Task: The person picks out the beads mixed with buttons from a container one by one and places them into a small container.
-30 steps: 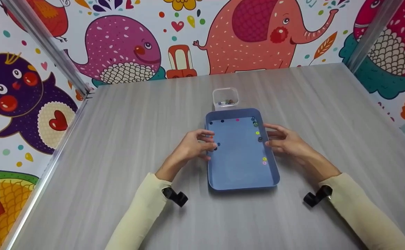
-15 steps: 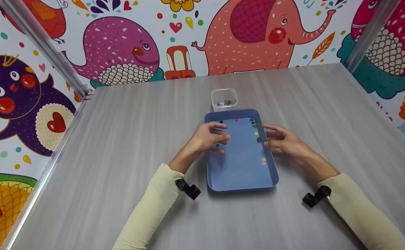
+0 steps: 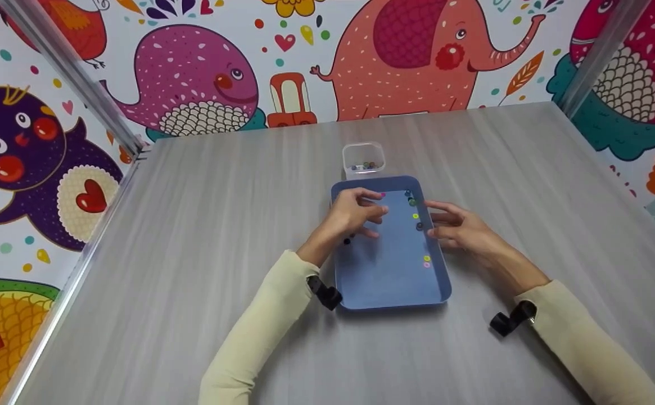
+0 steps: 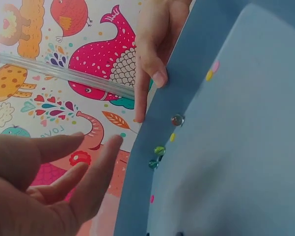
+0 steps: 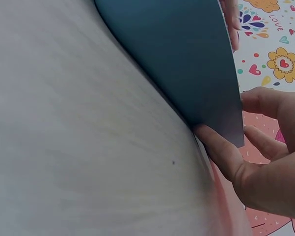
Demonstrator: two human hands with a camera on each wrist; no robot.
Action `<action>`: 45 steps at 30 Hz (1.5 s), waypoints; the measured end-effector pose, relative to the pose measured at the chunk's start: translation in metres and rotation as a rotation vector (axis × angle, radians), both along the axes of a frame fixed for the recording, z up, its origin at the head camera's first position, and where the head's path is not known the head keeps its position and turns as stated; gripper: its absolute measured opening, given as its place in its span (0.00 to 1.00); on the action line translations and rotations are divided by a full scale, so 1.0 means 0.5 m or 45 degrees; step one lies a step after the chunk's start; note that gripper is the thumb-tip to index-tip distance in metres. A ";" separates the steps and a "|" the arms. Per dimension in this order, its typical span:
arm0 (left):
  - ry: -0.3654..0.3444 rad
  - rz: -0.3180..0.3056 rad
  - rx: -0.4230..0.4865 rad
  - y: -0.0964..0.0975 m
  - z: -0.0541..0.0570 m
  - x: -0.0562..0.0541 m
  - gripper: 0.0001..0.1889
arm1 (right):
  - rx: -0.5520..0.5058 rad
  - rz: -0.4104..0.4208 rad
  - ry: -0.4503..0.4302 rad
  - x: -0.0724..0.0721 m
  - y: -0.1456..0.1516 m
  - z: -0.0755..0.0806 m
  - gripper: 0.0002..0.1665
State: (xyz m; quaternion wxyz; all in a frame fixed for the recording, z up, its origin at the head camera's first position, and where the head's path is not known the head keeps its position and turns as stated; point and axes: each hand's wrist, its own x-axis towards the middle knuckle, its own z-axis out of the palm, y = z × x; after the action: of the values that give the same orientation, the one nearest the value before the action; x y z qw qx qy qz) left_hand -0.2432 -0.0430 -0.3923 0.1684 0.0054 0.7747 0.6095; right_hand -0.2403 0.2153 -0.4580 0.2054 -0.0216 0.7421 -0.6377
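Note:
My left hand [image 3: 354, 212] is over the far left part of a blue rectangular tray [image 3: 389, 287], its fingers spread and loosely bent. In the left wrist view nothing shows between those fingers [image 4: 105, 162]. My right hand [image 3: 465, 230] rests against the outside of the tray's right wall, fingertips right at the rim and low on the wall in the right wrist view. Along the tray's right side lie a clear glassy bead [image 4: 177, 120], a green bead [image 4: 159, 150], and small yellow [image 3: 415, 216] and pink pieces [image 3: 427, 265]. Dark pieces [image 3: 347, 241] near the left wall are partly hidden by my left hand.
A small clear plastic box [image 3: 364, 153] with several beads in it stands just beyond the tray's far end. The grey table [image 3: 220, 225] is bordered by walls with painted animals [image 3: 198, 79] and metal corner posts.
My left hand has moved from the tray's left rim inward, to the right and away from me, over the tray. The right hand stays at the right wall.

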 end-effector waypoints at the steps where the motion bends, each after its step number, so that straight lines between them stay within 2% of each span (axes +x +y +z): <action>1: 0.008 -0.004 -0.009 0.005 0.001 -0.001 0.18 | 0.005 -0.004 -0.003 0.000 0.000 0.000 0.44; 8: 0.062 0.001 -0.096 0.034 -0.005 -0.012 0.19 | 0.014 -0.006 -0.012 0.002 0.002 0.000 0.44; 13: 0.055 0.035 -0.094 0.052 -0.015 -0.028 0.18 | 0.013 -0.019 -0.018 0.002 0.001 0.000 0.43; 18: 0.058 0.030 -0.127 0.070 -0.017 -0.040 0.19 | 0.038 -0.013 -0.019 0.003 0.002 0.002 0.43; 26: 0.068 0.055 -0.149 0.095 -0.016 -0.048 0.16 | 0.002 0.028 -0.005 0.001 0.006 0.000 0.44; 34: 0.098 0.078 -0.275 0.107 -0.018 -0.057 0.16 | -0.005 0.029 -0.018 0.001 0.005 -0.002 0.44; 45: 0.058 0.127 -0.367 0.125 -0.034 -0.081 0.16 | 0.028 0.028 0.005 0.000 0.005 -0.001 0.43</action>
State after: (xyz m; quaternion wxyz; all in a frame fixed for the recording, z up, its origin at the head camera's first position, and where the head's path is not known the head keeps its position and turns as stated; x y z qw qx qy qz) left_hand -0.2839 0.0195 -0.4094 0.1192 -0.0435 0.8570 0.4994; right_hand -0.2402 0.2176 -0.4587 0.2110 -0.0288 0.7492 -0.6271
